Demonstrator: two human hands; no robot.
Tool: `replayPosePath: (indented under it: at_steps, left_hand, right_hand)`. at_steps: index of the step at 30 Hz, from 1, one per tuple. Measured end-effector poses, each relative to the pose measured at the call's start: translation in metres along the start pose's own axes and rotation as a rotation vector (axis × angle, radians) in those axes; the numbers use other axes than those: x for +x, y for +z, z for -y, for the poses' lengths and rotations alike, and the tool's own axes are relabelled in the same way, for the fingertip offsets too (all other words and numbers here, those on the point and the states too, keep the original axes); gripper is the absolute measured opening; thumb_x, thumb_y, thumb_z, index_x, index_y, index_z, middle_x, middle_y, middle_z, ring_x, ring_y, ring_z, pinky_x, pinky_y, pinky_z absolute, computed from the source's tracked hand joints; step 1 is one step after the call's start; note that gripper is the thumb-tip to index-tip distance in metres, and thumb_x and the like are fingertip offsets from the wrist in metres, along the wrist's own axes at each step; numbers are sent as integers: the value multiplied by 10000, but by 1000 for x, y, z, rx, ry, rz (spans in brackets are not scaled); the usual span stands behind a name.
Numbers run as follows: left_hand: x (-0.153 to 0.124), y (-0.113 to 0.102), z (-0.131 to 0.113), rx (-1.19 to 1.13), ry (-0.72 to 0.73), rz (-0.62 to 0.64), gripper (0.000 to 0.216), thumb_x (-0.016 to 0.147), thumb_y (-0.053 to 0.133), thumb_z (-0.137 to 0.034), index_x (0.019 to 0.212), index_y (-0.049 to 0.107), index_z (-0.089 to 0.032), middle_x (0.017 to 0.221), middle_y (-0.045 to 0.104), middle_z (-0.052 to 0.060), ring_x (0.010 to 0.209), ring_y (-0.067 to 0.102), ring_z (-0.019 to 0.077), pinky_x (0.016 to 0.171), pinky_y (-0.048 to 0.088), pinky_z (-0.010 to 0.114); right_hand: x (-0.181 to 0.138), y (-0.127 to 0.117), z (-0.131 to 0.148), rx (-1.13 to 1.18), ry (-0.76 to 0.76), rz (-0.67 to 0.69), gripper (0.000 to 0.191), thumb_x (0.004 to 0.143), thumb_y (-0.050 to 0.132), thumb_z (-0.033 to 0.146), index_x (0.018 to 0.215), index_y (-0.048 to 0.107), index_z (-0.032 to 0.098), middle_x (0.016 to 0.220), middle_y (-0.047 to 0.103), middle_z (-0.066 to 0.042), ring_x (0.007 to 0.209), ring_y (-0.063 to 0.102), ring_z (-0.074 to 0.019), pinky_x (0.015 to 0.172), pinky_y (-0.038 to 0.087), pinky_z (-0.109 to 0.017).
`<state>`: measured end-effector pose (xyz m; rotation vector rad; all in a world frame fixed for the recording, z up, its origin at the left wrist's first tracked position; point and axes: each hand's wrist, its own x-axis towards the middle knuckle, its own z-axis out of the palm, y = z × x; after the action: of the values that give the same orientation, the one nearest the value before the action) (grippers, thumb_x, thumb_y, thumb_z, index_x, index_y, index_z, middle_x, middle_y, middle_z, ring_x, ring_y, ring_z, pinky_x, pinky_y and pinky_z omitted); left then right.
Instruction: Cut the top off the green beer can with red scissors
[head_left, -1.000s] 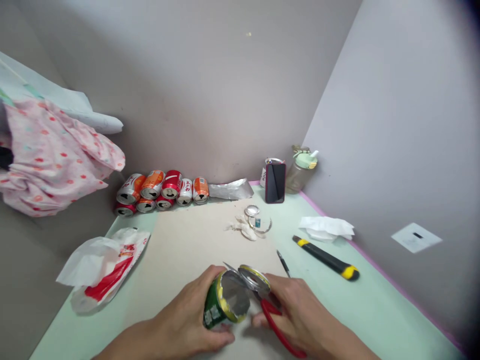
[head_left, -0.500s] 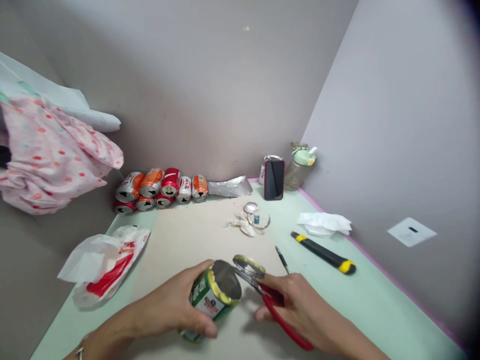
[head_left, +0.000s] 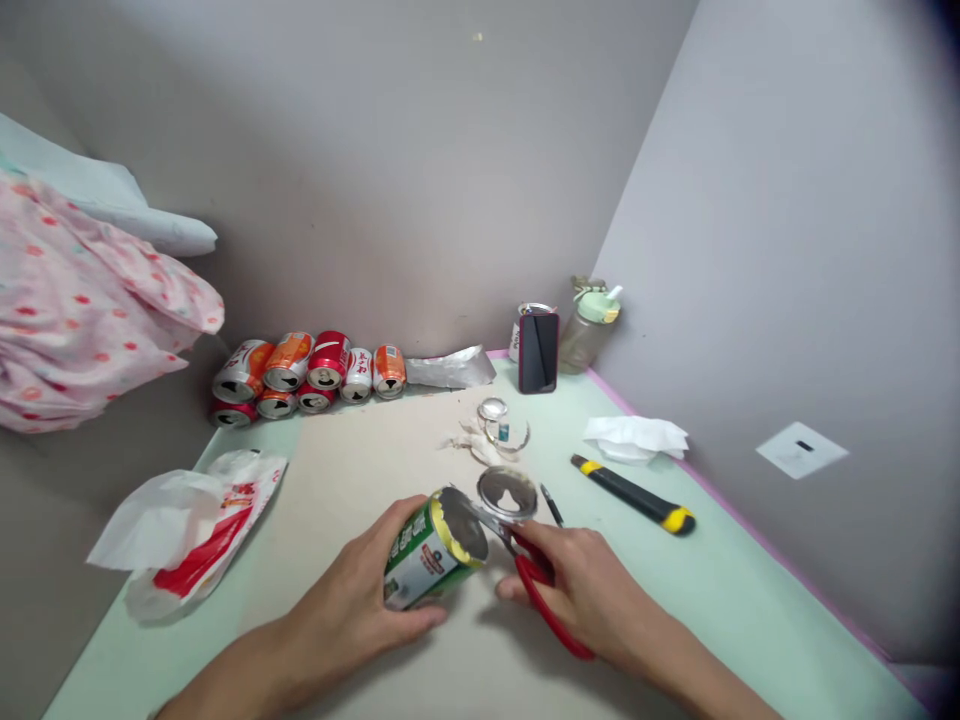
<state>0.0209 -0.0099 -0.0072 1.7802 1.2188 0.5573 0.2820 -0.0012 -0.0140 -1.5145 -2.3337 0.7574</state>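
Note:
My left hand (head_left: 367, 575) is wrapped round a green, white and yellow tin can (head_left: 421, 572), tilted with its jagged-edged open end towards the right. In my right hand (head_left: 592, 575) are red-handled scissors (head_left: 541, 605), blades pointing up and left at the can's rim. A round can lid (head_left: 496, 492) with a ragged hole sits by the blades, just above my right fingertips. Whether the fingers or the blades hold the lid I cannot tell.
Stacked drink cans (head_left: 315, 372) and a bent metal sheet (head_left: 450, 370) line the back wall. A phone (head_left: 538, 353) and a bottle (head_left: 589, 330) stand nearby. A utility knife (head_left: 634, 495), pen (head_left: 551, 505), tissue (head_left: 637, 438) and plastic packet (head_left: 217, 530) lie around, plus metal scraps (head_left: 493, 409).
The can and scissors have shifted up a little in view. The lid has turned, so its ragged hole faces me more. The whole scene has slid slightly left.

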Motion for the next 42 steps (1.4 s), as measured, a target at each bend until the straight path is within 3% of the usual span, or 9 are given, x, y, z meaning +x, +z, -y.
replayPosePath:
  at_steps: [6, 13, 20, 22, 25, 29, 32, 36, 42]
  left_hand:
    - [-1, 3, -1, -46, -1, 74, 713, 760, 752, -203, 1377, 408, -294, 1285, 629, 40, 1217, 569, 281, 1034, 450, 370]
    - [-3, -6, -5, -216, -59, 133, 773, 712, 791, -174, 1391, 438, -282, 1313, 622, 38, 1115, 613, 251, 973, 474, 343]
    - [-2, -19, 6, -489, -32, 239, 959, 619, 908, -422, 1448, 448, -278, 1403, 580, 62, 1323, 486, 341, 1096, 401, 428]
    - [1, -17, 12, -456, -16, 176, 998, 582, 910, -504, 1439, 449, -281, 1431, 554, 76, 1350, 458, 367, 1116, 381, 461]
    - [5, -9, 18, -359, 29, -53, 931, 638, 850, -581, 1411, 427, -283, 1473, 498, 110, 1383, 425, 375, 1131, 364, 484]
    - [4, 0, 18, -30, 74, -220, 888, 685, 850, -481, 1413, 378, -294, 1481, 467, 122, 1397, 412, 365, 1152, 334, 497]
    - [2, 5, 15, 134, 46, -205, 903, 702, 844, -377, 1434, 320, -309, 1480, 477, 105, 1362, 465, 347, 1124, 380, 475]
    - [2, 9, 12, 150, -37, -120, 749, 775, 743, -298, 1386, 311, -270, 1370, 584, 98, 1229, 588, 307, 1037, 459, 433]
    - [0, 12, 11, 177, 4, -58, 708, 776, 700, -218, 1360, 306, -280, 1310, 603, 80, 1177, 606, 279, 1004, 465, 409]
  right_hand:
    - [-1, -2, 0, -57, 1, -7, 366, 885, 640, 541, 748, 537, 218, 699, 636, -2, 609, 558, -173, 582, 333, -246]
    - [-3, -8, 2, 17, 28, 23, 436, 865, 644, 618, 721, 582, 211, 621, 563, 33, 562, 441, -133, 553, 289, -236]
    - [-6, -17, 10, 262, 40, 130, 273, 901, 665, 470, 809, 587, 224, 604, 507, 88, 593, 331, -108, 558, 307, -198]
    - [-5, -16, 10, 253, 51, 106, 301, 907, 647, 486, 789, 562, 222, 606, 469, 83, 596, 311, -110, 547, 292, -201]
    - [-2, -14, 7, 219, 79, 53, 356, 922, 612, 497, 735, 491, 219, 596, 408, 76, 582, 288, -114, 530, 267, -209]
    - [-1, -11, 5, 161, 100, 9, 321, 924, 612, 472, 751, 498, 227, 592, 402, 73, 565, 299, -118, 538, 268, -216]
    - [-2, -8, 7, 119, 76, 14, 247, 926, 610, 467, 840, 578, 238, 606, 471, 62, 555, 358, -125, 557, 295, -221]
    - [-2, -2, 4, 64, 32, 15, 265, 915, 628, 502, 900, 631, 237, 642, 596, 28, 572, 515, -153, 566, 323, -229]
    - [-2, 2, -6, -123, 14, -36, 395, 869, 651, 598, 809, 623, 209, 719, 688, -26, 625, 630, -207, 588, 341, -263]
